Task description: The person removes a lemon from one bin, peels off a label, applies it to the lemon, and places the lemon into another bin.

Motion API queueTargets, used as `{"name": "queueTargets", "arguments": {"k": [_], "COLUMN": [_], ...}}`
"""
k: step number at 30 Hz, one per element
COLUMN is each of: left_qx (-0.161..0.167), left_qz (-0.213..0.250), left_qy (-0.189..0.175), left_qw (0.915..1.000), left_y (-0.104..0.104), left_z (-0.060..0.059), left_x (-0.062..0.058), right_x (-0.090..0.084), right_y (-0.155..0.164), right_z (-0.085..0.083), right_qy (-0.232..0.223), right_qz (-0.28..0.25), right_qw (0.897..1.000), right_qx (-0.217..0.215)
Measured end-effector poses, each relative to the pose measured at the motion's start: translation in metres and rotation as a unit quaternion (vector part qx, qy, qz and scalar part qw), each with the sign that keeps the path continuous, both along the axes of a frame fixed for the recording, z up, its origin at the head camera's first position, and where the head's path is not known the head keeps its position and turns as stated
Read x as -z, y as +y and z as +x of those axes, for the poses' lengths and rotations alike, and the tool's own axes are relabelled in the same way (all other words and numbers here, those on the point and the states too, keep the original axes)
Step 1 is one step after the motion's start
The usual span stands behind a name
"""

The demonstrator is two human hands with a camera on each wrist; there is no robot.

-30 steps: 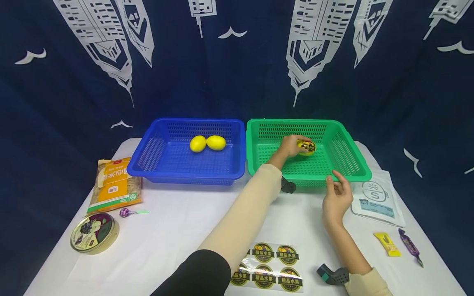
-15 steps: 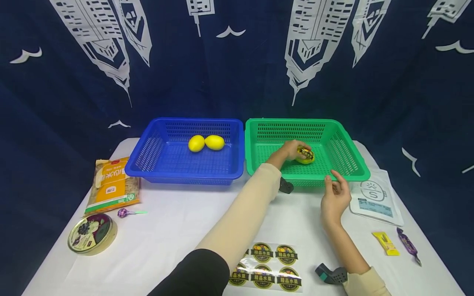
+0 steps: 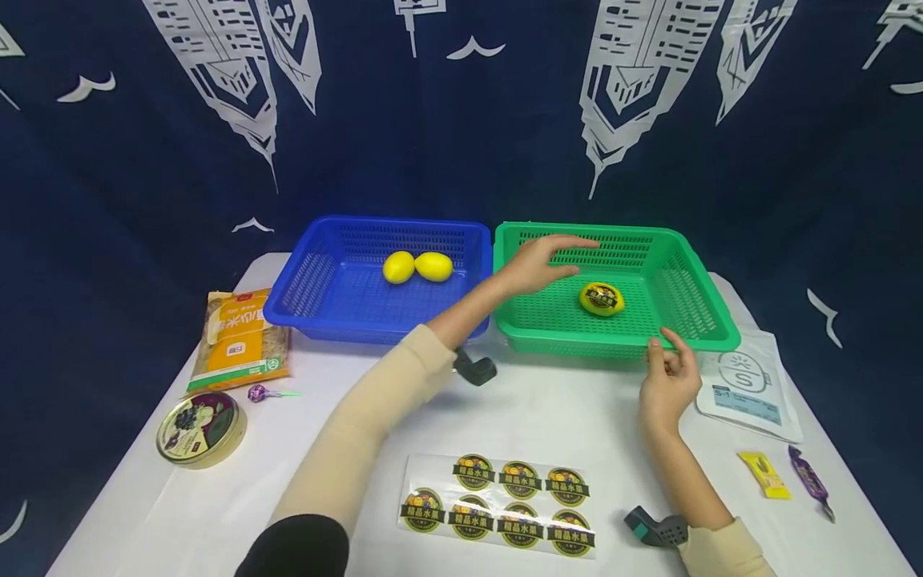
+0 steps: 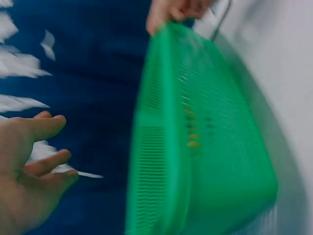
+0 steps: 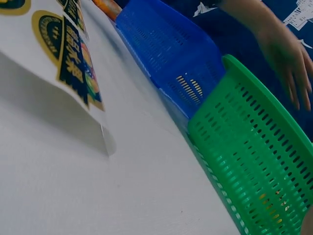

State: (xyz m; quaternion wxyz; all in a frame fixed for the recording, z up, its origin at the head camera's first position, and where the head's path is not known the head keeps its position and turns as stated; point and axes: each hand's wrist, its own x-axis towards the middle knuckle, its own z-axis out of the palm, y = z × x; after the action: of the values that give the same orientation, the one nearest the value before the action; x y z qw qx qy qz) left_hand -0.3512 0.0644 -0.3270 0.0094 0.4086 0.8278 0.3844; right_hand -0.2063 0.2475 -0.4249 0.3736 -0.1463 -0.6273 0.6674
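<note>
A yellow lemon with a dark round sticker (image 3: 602, 298) lies alone in the green basket (image 3: 620, 346). My left hand (image 3: 537, 260) hovers open over that basket's left part, fingers straight, holding nothing; the left wrist view shows the same empty palm (image 4: 29, 166) beside the green basket (image 4: 205, 161). My right hand (image 3: 667, 377) pinches the basket's front rim near its right corner. Two plain lemons (image 3: 399, 267) (image 3: 434, 266) lie together in the blue basket (image 3: 288, 308). A sticker sheet (image 3: 497, 505) lies on the white table in front of me.
A noodle packet (image 3: 241, 340), a round tin (image 3: 200, 427) and a lollipop (image 3: 263, 393) lie at the left. A white pouch (image 3: 750, 385), a yellow candy (image 3: 764, 474) and a purple candy (image 3: 811, 481) lie at the right. A dark patterned curtain hangs behind.
My left hand has let go of the stickered lemon, which now rests on the green basket's floor, and has lifted up and to the left. The right hand stays at the rim.
</note>
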Motion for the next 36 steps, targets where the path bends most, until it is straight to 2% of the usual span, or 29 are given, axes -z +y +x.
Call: {"name": "queueTargets", "arguments": {"k": [3,5,7,8,10,13,15,18,19,20,21,23,27,28,30,33,34,36], "left_qx": [-0.023,-0.053,-0.091,-0.116,-0.175,-0.279,-0.353,-0.451,-0.475,-0.49,-0.501,-0.5,-0.451,-0.437,-0.413,-0.387,-0.379,-0.368], "left_qz": [0.052,0.102,0.168,0.203,0.27,0.346,0.371,0.385,0.387,0.39,0.389,0.398,0.434,0.45,0.489,0.545,0.564,0.587], "left_qy": [0.036,0.051,0.049,0.048,0.051,0.056,0.063,0.052,0.041,0.026,0.008,-0.031,-0.093,-0.102,-0.118,-0.129,-0.131,-0.132], "left_qw": [0.9977,0.992,0.9803,0.9711,0.9453,0.894,0.8564,0.8037,0.7895,0.7793,0.773,0.7683,0.7745,0.7721,0.7595,0.7326,0.7222,0.7087], "left_y": [-0.05,-0.085,-0.119,-0.133,-0.159,-0.185,-0.199,-0.214,-0.218,-0.222,-0.224,-0.227,-0.225,-0.223,-0.221,-0.218,-0.218,-0.217], "left_z": [0.035,0.056,0.078,0.089,0.108,0.131,0.136,0.137,0.137,0.136,0.135,0.133,0.125,0.122,0.116,0.109,0.107,0.105], "left_x": [-0.016,-0.017,-0.016,-0.015,-0.01,0.004,0.027,0.065,0.075,0.085,0.093,0.102,0.109,0.11,0.112,0.115,0.116,0.117], "right_x": [-0.005,-0.011,-0.018,-0.022,-0.031,-0.054,-0.07,-0.091,-0.095,-0.098,-0.099,-0.103,-0.105,-0.105,-0.103,-0.094,-0.09,-0.081], "right_y": [-0.004,-0.01,-0.019,-0.024,-0.035,-0.058,-0.075,-0.102,-0.11,-0.119,-0.127,-0.147,-0.181,-0.188,-0.199,-0.21,-0.213,-0.216], "right_z": [0.001,0.0,-0.003,-0.005,-0.012,-0.023,-0.032,-0.05,-0.059,-0.069,-0.08,-0.102,-0.142,-0.15,-0.166,-0.187,-0.193,-0.204], "right_qy": [0.019,0.045,0.074,0.09,0.122,0.153,0.167,0.174,0.179,0.18,0.181,0.174,0.133,0.116,0.084,0.026,0.006,-0.036], "right_qz": [-0.011,-0.004,0.027,0.048,0.086,0.134,0.149,0.158,0.165,0.174,0.186,0.217,0.284,0.295,0.318,0.339,0.345,0.366], "right_qw": [1.0,0.999,0.997,0.995,0.988,0.977,0.971,0.963,0.958,0.955,0.95,0.94,0.918,0.914,0.902,0.884,0.877,0.854], "right_qx": [0.002,-0.005,-0.015,-0.022,-0.037,-0.061,-0.087,-0.134,-0.149,-0.162,-0.175,-0.2,-0.243,-0.255,-0.279,-0.32,-0.336,-0.367]}}
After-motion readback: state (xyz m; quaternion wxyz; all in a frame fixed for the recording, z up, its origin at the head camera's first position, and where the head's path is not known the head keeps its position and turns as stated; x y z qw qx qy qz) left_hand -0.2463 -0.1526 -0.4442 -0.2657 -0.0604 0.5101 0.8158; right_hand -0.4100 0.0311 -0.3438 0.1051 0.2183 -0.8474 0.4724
